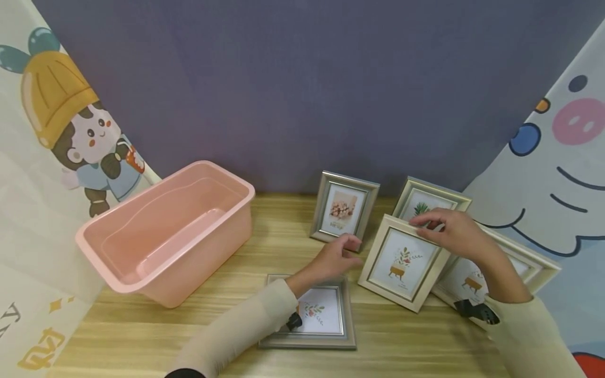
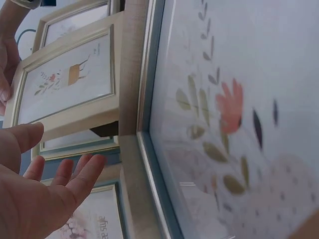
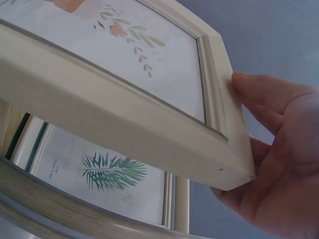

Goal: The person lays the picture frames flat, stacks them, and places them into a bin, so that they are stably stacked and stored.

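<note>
- Right hand (image 1: 456,228): thumb and fingers pinch the cream frame (image 1: 402,265) at its far edge, thumb on one side, fingers round the other. Looks a firm enough grip, but all at one end.
- Left hand (image 1: 333,260): fingers spread and loosely bent, holding nothing; it sits left of the cream frame, near the small silver frame (image 1: 344,207).
- Cream frame is right of centre, print side toward the person, tilted. Can't tell if its near edge touches the table (image 1: 142,341).
- Neighbours: palm-print frame (image 1: 432,197) just behind it, wide cream frame (image 1: 465,278) to the right, partly covered by it and the right arm. Grey frame (image 1: 323,312) lies flat, near side, under the left forearm.
- Pink bin (image 1: 208,257) is well apart, far left.
- Handling: keep the pinch on the moulding, off the glazing. One-end hold lets the near end swing, so a left-hand support on the left moulding would steady it.
- Risk: a sideways drag could knock the palm-print or wide frame. Lift clear first, then shift.
- Watch the left sleeve over the grey frame; forearm could nudge it.
</note>
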{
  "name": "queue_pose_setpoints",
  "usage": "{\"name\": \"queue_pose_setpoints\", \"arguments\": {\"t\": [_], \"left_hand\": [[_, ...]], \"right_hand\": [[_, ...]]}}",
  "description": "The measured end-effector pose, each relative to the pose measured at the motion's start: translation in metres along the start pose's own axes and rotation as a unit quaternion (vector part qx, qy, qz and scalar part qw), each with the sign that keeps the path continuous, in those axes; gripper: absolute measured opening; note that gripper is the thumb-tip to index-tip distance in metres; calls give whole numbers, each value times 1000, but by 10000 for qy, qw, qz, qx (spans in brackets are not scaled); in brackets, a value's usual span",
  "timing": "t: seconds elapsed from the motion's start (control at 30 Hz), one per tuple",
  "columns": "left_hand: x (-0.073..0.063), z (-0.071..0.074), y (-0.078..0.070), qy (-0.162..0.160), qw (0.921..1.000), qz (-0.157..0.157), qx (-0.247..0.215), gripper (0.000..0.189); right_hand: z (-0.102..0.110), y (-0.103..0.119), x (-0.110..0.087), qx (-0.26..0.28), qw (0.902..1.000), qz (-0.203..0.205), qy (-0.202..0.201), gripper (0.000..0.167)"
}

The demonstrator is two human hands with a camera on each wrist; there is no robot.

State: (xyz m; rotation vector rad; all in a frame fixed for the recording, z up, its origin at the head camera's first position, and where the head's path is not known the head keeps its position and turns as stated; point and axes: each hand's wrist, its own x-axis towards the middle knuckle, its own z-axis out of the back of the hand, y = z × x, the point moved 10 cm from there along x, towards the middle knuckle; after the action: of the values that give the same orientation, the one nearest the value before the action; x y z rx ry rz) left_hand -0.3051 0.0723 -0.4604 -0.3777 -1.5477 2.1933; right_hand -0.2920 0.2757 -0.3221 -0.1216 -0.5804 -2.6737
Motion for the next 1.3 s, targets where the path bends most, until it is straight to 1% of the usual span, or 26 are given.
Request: {"name": "queue_pose_setpoints", "arguments": {"t": [0.13,0.23,0.43,0.53,0.67,0.87,1.0,1.3], "left_hand": [[3,-5,3,-47,9999,53,91,47],[6,-8,2,-100,9998,-3,192,46],[9,-16,-3,-81,9995,-145,263,43],[10,-21,-3,-55,9997,-104,226,42],[11,-25,-5,-99,9997,-62,220,39],[14,-26,-5,-251,9988,-64,424,33],[15,-25,-4,-257,9986,-56,452,31],[14,-25,-6,-279,9982,-37,525,31]], "right_hand": [[-1,-2,0,58,10000,-58,-46,19],[-1,-3,0,108,9999,-63,-94,19],[-2,-5,-1,198,9997,-46,-140,19],[-3,-6,-1,210,9996,-22,-167,19],[-3,-6,-1,222,9995,-19,-201,19],[-3,-7,-2,290,9994,-31,-208,19],[-3,-6,-2,266,9995,-4,-188,19],[-2,-5,-3,188,9992,52,-336,18]]}}
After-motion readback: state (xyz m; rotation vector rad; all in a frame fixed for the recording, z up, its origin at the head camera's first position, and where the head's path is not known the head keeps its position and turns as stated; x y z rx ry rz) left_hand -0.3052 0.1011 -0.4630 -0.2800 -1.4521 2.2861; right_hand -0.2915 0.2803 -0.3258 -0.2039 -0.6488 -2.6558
